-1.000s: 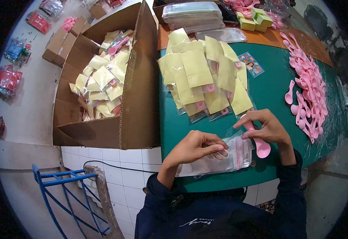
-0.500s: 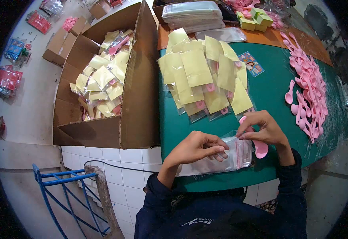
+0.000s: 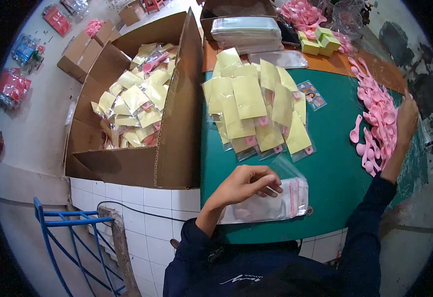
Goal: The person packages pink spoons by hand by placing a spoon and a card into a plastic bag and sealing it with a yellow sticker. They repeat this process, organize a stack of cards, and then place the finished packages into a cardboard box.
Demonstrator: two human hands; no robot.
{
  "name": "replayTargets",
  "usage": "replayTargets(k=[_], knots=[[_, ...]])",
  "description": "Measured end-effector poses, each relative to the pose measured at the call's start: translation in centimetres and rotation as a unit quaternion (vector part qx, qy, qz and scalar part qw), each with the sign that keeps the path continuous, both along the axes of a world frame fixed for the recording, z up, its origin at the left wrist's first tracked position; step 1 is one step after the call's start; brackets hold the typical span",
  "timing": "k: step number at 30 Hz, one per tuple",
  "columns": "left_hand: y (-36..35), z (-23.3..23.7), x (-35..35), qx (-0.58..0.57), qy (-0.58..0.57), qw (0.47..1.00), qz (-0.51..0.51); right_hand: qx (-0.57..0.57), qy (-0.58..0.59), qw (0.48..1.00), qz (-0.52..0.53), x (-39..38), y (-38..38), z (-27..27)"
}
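My left hand (image 3: pixel 252 185) is over a stack of clear plastic bags (image 3: pixel 298 198) at the table's front edge, its fingers loosely curled and a little apart, with nothing visible in them. One loose clear bag (image 3: pixel 290 169) sticks up behind the stack. At the far right, my right hand (image 3: pixel 408 116) is beside the outer edge of a pile of pink spoons (image 3: pixel 379 106); its fingers are too unclear to tell whether they hold anything. Packets with pale yellow cards (image 3: pixel 248 97) and pink pieces lie heaped on the green table (image 3: pixel 330 148).
A large cardboard box (image 3: pixel 179 114) of similar packets stands left of the table. Stacked clear bags (image 3: pixel 246 32), green boxes (image 3: pixel 320 42) and more pink items (image 3: pixel 303 15) lie at the back. A blue metal frame (image 3: pixel 73 222) is at lower left.
My right hand has moved from the bag stack, where it held a pink spoon, to the far right side of the spoon pile. My left hand has barely moved. The view has shifted slightly.
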State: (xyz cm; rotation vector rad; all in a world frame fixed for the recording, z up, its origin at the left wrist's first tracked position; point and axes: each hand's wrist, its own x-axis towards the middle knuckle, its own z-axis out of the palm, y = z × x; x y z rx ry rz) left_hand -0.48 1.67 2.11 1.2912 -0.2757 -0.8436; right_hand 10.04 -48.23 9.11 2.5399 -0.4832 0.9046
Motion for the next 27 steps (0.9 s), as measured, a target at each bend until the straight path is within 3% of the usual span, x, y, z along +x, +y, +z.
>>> replayTargets(k=[2, 4, 6, 8, 11, 15, 19, 25, 27], knots=[[0.1, -0.6, 0.4, -0.004, -0.015, 1.0, 0.01, 0.218, -0.056, 0.955, 0.196, -1.7, 10.9, 1.2], [0.1, -0.5, 0.0, -0.014, -0.019, 0.999, 0.025, 0.445, 0.101, 0.826, 0.332, -3.6, 17.9, 2.0], [0.0, -0.5, 0.1, -0.024, -0.023, 0.999, 0.039, 0.497, 0.269, 0.737, 0.371, -4.5, 22.1, 1.4], [0.2, -0.7, 0.1, -0.03, -0.025, 0.998, 0.059, 0.534, 0.312, 0.663, 0.423, -5.1, 24.6, 0.1], [0.5, -0.5, 0.2, 0.008, -0.024, 0.996, 0.082, 0.658, 0.226, 0.587, 0.414, -5.8, 26.7, 0.1], [0.3, -0.4, 0.3, 0.013, 0.001, 0.995, 0.101, 0.676, 0.152, 0.577, 0.432, -6.5, 27.2, 0.7], [0.3, -0.3, 0.3, 0.012, -0.005, 0.993, 0.119, 0.637, 0.221, 0.603, 0.425, -6.9, 27.8, 0.6], [0.0, -0.5, 0.1, -0.021, -0.051, 0.99, 0.128, 0.66, 0.26, 0.557, 0.432, -7.3, 29.2, -0.3], [0.0, -0.5, 0.0, -0.036, -0.06, 0.989, 0.134, 0.588, 0.255, 0.593, 0.487, -7.7, 29.8, -0.7]])
